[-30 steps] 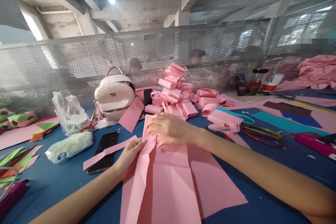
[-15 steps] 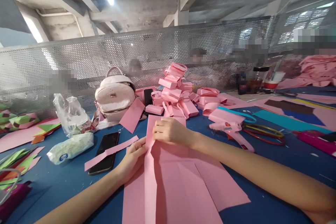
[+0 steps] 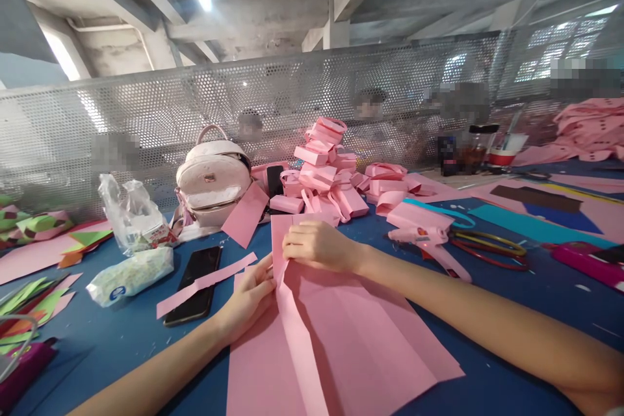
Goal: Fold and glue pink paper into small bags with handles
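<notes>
Both my hands work at the far end of a folded pink paper sheet [image 3: 361, 331]. A long narrow flap [image 3: 303, 344] stands up along its left side. My left hand [image 3: 251, 296] pinches the flap's outer edge between thumb and fingers. My right hand [image 3: 319, 246] is closed over the same end, its fingers curled around the fold and partly hiding it. Another flat pink sheet [image 3: 253, 370] lies beneath on the blue table. Left of my left hand, a pink paper strip [image 3: 207, 283] lies across a black phone [image 3: 195, 286].
Small pink paper boxes [image 3: 319, 175] are heaped beyond my hands, beside a pale backpack [image 3: 213, 175]. To the right lies a pink glue gun [image 3: 431, 247] near scissors [image 3: 487, 248]. A tissue pack [image 3: 130, 276] and plastic bag [image 3: 134, 214] sit left. A perforated metal screen [image 3: 292, 88] stands behind.
The near end of the folded sheet has swung to the right, so its flap now slants and more of the sheet beneath shows. My hands stay nearly in place.
</notes>
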Motion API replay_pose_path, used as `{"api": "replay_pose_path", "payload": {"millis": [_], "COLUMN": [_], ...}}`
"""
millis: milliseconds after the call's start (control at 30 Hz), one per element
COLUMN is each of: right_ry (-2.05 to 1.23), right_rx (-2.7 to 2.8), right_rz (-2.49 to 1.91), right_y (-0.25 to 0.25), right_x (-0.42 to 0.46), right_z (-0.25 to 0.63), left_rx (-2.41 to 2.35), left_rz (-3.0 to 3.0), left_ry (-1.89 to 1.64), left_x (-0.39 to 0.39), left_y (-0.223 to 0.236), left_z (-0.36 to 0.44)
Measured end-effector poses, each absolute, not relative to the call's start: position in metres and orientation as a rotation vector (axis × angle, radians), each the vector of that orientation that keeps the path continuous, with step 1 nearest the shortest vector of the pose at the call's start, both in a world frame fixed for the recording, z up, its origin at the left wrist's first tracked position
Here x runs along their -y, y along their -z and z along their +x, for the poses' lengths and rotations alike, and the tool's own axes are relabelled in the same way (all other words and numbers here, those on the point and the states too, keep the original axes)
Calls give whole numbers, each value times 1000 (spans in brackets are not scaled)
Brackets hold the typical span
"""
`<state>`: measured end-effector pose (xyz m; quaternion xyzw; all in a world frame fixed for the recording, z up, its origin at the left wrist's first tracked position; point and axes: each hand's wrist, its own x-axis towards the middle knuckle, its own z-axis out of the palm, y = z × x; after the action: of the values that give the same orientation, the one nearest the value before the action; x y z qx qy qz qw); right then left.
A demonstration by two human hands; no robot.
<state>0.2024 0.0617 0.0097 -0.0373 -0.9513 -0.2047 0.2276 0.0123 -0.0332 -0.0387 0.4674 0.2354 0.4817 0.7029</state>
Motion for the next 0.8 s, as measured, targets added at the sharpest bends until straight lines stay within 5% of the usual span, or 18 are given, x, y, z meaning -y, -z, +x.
{"api": "replay_pose_path", "payload": {"millis": [800], "right_ry": [225], "right_rx": [2543], "right_rz": [46], "right_y": [8], "right_x": [-50], "right_z": [194], "left_rx": [-470], "left_rz": [1056], "left_ry": [-1066], "left_x": [34], "left_y": [58], "left_z": [8]}}
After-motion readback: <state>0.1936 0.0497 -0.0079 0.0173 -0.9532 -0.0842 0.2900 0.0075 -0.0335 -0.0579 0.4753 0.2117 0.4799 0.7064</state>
